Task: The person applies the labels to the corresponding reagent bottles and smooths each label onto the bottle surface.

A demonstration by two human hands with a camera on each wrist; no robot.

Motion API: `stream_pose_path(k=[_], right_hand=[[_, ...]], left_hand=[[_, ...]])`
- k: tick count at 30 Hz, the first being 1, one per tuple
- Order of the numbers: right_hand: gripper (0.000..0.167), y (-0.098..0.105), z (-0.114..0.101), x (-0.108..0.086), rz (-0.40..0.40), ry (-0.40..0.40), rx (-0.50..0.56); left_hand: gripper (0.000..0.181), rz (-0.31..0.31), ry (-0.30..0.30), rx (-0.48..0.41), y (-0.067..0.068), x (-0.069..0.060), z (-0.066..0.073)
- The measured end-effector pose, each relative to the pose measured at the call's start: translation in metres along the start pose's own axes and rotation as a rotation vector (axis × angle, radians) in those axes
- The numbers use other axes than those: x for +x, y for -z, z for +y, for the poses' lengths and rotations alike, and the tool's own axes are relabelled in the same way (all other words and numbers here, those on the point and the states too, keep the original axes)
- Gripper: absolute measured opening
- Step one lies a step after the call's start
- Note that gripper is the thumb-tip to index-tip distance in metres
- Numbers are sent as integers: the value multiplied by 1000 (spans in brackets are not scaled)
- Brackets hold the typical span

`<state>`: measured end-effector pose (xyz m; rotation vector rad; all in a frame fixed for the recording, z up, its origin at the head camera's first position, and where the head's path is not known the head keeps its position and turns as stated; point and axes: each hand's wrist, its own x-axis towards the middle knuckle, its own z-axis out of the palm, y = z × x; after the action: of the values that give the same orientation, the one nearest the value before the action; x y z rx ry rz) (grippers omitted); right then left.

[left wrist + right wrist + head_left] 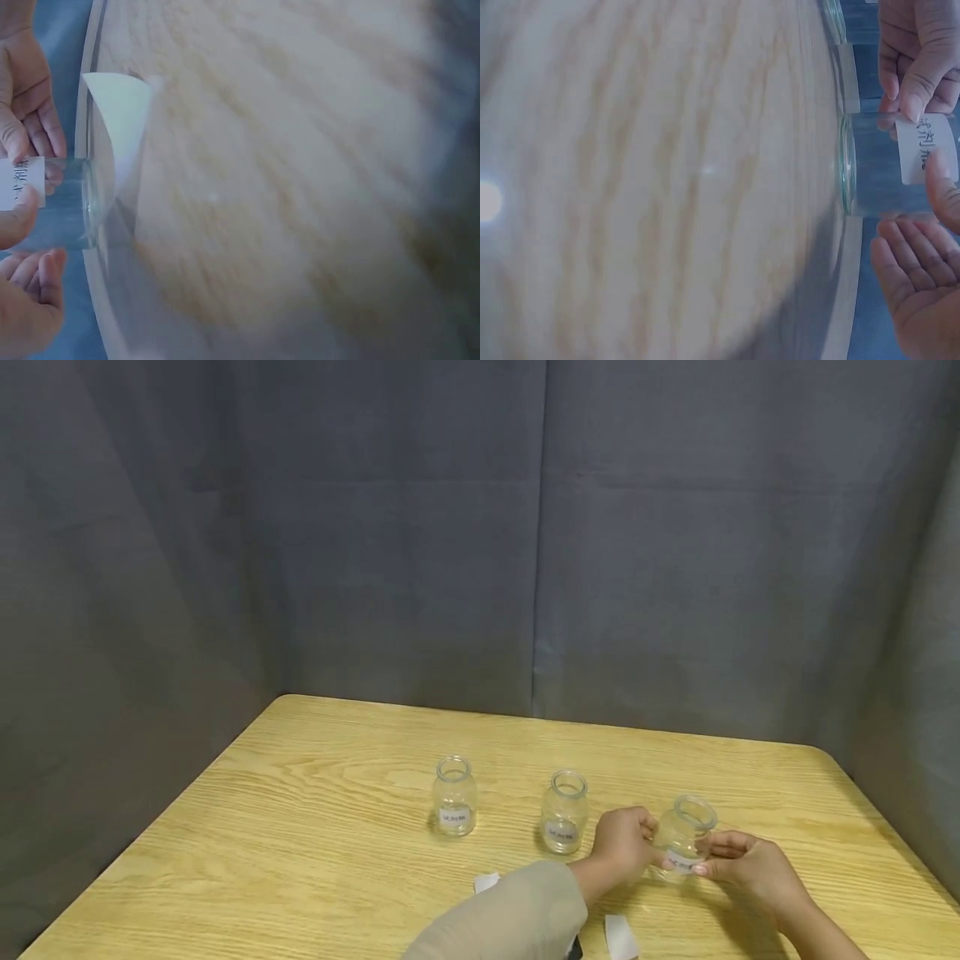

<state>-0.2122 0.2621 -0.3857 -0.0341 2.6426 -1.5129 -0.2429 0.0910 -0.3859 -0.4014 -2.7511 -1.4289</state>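
Observation:
A clear glass jar (684,835) with a white label (682,861) bearing dark handwriting is at the right, leaning slightly. My left hand (624,843) holds its left side, thumb on the label's edge and fingers curled by the glass. From the other side my right hand (756,870) holds the jar, its thumb pressing the label's right end. The right wrist view shows both thumbs on the label (922,161), with the right fingers (919,259) stretched along the glass. The jar's base is partly hidden by the hands.
Two similar labelled jars, one at the left (454,797) and one in the middle (566,810), stand upright on the wooden table (315,827). White paper pieces (621,937) lie near the front. A dark object (575,949) shows partly beneath the left sleeve (517,910). Grey curtains (405,543) surround the table.

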Motion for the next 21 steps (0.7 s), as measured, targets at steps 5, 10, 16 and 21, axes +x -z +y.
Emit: stream_pose_path(k=[5, 10, 16, 21], right_hand=[[60, 0, 2, 1, -26, 17, 43], [64, 4, 0, -2, -85, -7, 13], [55, 12, -12, -6, -87, 19, -63], [44, 14, -21, -3, -61, 68, -68]], left_hand=[[34, -63, 19, -79, 1, 5, -3], [36, -135, 62, -102, 5, 4, -8], [26, -248, -14, -36, 28, 2, -13], [13, -364, -88, -24, 65, -11, -21]])
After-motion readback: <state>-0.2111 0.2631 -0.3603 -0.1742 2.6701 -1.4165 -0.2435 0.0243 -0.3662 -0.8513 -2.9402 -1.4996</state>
